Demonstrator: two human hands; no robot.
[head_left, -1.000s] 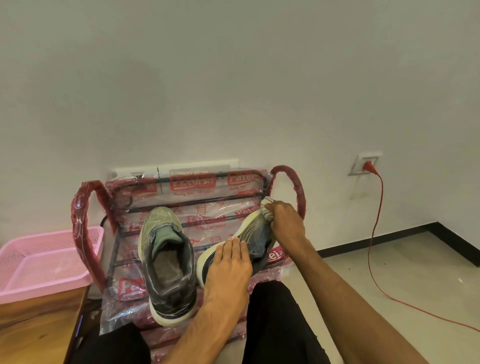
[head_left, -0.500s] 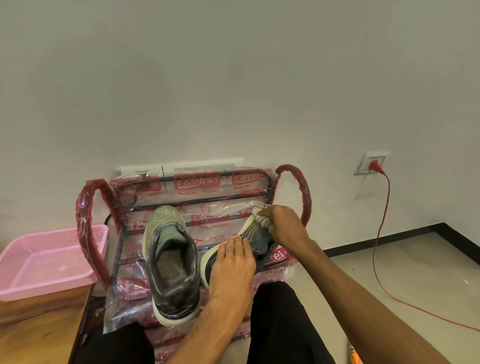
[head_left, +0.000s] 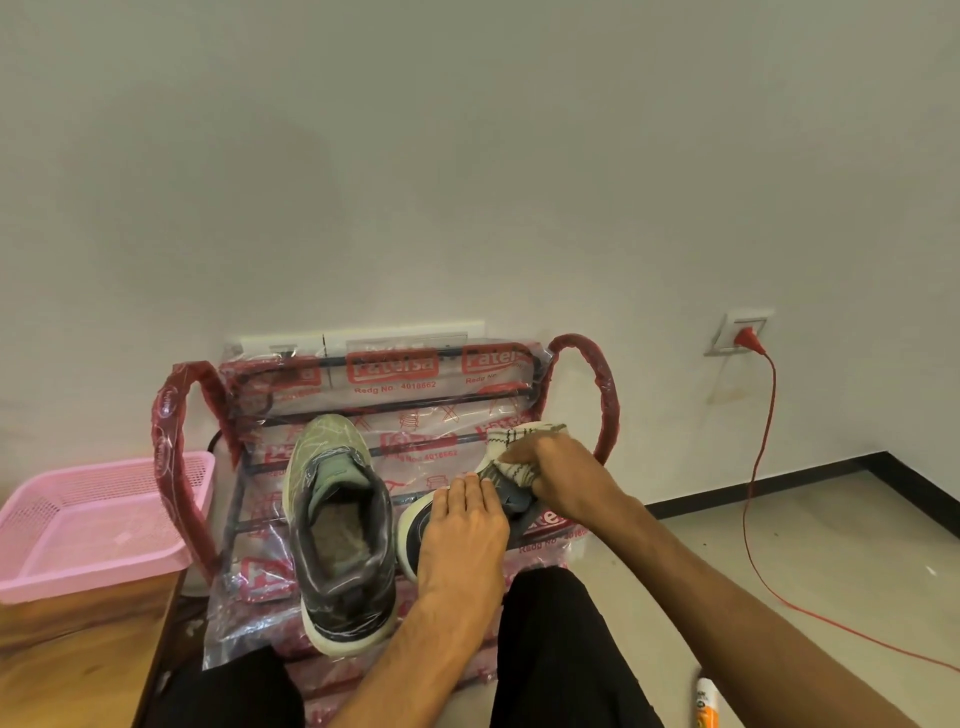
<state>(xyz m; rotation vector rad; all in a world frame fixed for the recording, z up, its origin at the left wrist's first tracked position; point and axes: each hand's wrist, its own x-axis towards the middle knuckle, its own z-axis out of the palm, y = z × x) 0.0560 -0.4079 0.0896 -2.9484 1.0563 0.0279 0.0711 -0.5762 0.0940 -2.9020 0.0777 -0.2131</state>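
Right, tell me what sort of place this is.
Probably a room in a home: a plastic-wrapped shoe rack holding a green sneaker stands against the wall, a red cable is plugged into a wall socket, and a pink basket sits nearby.

There were two sneakers: one green-and-grey sneaker (head_left: 340, 530) and a second sneaker (head_left: 415, 525). Two hands were in view, a left hand (head_left: 462, 535) and a right hand (head_left: 566, 475). There was one checked cloth (head_left: 511, 449), one plastic-wrapped metal rack (head_left: 597, 395), one pink mesh basket (head_left: 31, 577), one wooden table (head_left: 78, 660), one wall socket (head_left: 727, 332), one red plug (head_left: 748, 339), one red cable (head_left: 753, 467) and one orange-and-white tube (head_left: 706, 704).
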